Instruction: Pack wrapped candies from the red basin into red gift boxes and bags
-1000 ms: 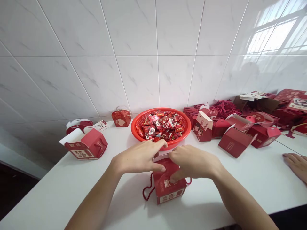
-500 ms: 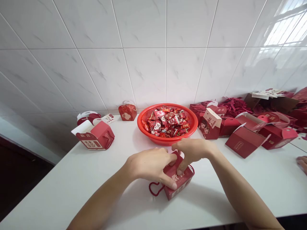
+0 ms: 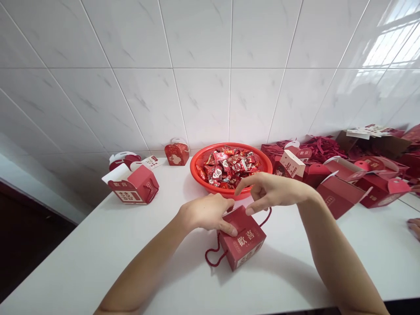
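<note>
A red paper candy box point(image 3: 244, 240) with gold characters on its top stands on the table in front of me, a dark red cord loop hanging off its left side and another at its right. My left hand point(image 3: 210, 214) holds its left rear part, thumb pressed on the top and fingers partly hidden behind. Over the back right edge of the box hovers my right hand point(image 3: 267, 192), fingers bent and apart, thumb tip close to the rear flap. Whether that thumb touches the flap I cannot tell. Behind both hands sits a red plastic basket point(image 3: 197, 177) of wrapped candies point(image 3: 226, 166).
An open red box point(image 3: 134, 186) stands at the left on the white table point(image 3: 183, 280), a small closed box point(image 3: 177, 153) by the tiled wall. Several boxes point(image 3: 341, 192) and shredded red paper point(image 3: 323, 148) crowd the right. Another person's hand point(image 3: 415, 226) shows at the right edge.
My right hand has lifted off the top of the box, up and to the right. The left thumb has slid back along the top. The view has shifted slightly.
</note>
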`<control>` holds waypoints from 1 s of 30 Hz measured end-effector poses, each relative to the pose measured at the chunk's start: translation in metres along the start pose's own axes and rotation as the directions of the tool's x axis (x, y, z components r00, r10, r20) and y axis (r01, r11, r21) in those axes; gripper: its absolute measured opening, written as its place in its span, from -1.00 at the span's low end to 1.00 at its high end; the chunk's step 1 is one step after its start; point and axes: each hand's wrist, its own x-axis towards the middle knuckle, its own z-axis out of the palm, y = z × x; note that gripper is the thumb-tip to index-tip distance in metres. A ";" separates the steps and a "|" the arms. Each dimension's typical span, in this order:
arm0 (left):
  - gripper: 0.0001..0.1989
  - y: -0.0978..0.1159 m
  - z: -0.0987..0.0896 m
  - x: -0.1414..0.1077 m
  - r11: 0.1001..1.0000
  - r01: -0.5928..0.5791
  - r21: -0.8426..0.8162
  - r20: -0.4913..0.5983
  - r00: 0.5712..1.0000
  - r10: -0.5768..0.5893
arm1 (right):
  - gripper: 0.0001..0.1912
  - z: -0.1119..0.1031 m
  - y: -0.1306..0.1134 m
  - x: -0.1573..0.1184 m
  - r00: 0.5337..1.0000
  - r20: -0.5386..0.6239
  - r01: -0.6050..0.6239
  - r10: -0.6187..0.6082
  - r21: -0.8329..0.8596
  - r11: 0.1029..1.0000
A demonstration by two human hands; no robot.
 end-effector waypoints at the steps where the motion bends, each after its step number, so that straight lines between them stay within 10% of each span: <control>1: -0.55 0.000 0.000 0.001 1.000 0.030 -0.005 0.039 0.999 -0.030 | -0.42 -0.001 -0.002 -0.006 0.999 -0.037 0.034 -0.033 0.019 0.999; 18: -0.49 0.018 0.021 0.023 0.903 -0.291 -0.317 -0.116 0.956 0.268 | -0.43 -0.014 -0.003 -0.039 0.977 -0.211 -0.028 -0.031 -0.269 0.963; 30: -0.26 0.018 0.038 0.038 0.866 -0.298 -0.401 -0.198 0.951 0.236 | -0.42 -0.016 0.000 -0.042 0.941 -0.331 -0.169 0.073 -0.272 0.947</control>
